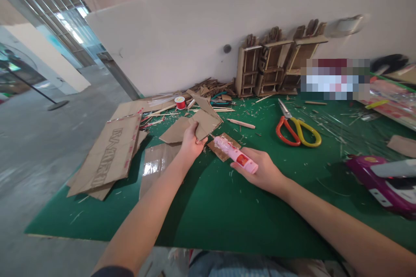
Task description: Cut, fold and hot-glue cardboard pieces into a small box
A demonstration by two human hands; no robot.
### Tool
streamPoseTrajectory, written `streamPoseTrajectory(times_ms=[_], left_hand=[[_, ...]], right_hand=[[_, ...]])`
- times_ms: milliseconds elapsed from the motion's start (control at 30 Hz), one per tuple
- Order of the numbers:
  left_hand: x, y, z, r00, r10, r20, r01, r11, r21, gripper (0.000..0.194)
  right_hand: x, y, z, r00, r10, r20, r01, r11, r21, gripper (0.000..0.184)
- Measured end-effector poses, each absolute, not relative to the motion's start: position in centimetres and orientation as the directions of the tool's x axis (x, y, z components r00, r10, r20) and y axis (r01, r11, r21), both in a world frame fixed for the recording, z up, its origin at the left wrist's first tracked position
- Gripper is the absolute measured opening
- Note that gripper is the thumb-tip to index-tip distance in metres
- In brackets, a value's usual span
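Observation:
My left hand (pixel 194 142) grips a piece of brown cardboard (pixel 205 124), thumb on top, holding it raised over the table. In my right hand (pixel 260 166) is a pink glue gun (pixel 234 152), its nozzle pointing left at the near edge of that cardboard. Whether the tip touches the edge I cannot tell. Beneath the nozzle a small brown cardboard square (pixel 223 147) lies on the green tabletop. More cut cardboard (pixel 173 130) rests just behind my left hand, and a taped piece (pixel 155 165) lies partly under my left forearm.
Orange-and-yellow-handled scissors (pixel 297 129) lie to the right, beyond a pale pink pen (pixel 241 124). Stacked cardboard sheets (pixel 105 156) sit at left. At the back are a red spool (pixel 180 103), scrap strips and cardboard structures (pixel 273 67). A purple tape dispenser (pixel 380 186) stands at right.

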State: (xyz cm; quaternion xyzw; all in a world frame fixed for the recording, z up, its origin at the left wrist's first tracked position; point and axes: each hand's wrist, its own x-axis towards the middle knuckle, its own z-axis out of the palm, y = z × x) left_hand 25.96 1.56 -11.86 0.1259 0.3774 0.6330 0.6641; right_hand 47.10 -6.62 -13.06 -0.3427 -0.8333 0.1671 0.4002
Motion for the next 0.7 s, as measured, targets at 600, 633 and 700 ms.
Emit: streamPoseTrajectory(times_ms=[600, 633, 700], left_hand=[[26.52, 1.41, -11.36, -0.069, 0.942, -0.329, -0.766, 0.162, 0.622, 0.019], [26.54, 1.39, -11.32, -0.069, 0.941, -0.332, -0.768, 0.162, 0.620, 0.019], [26.57, 1.34, -11.23, -0.070, 0.937, -0.341, -0.771, 0.166, 0.615, 0.019]], right_hand=[[47.02, -6.44, -13.11, -0.426, 0.726, 0.541, 0.463, 0.688, -0.559, 0.027], [46.97, -6.44, -13.11, -0.427, 0.726, 0.539, 0.465, 0.687, -0.558, 0.028], [46.87, -6.44, -13.09, -0.432, 0.723, 0.539, 0.463, 0.691, -0.555, 0.030]])
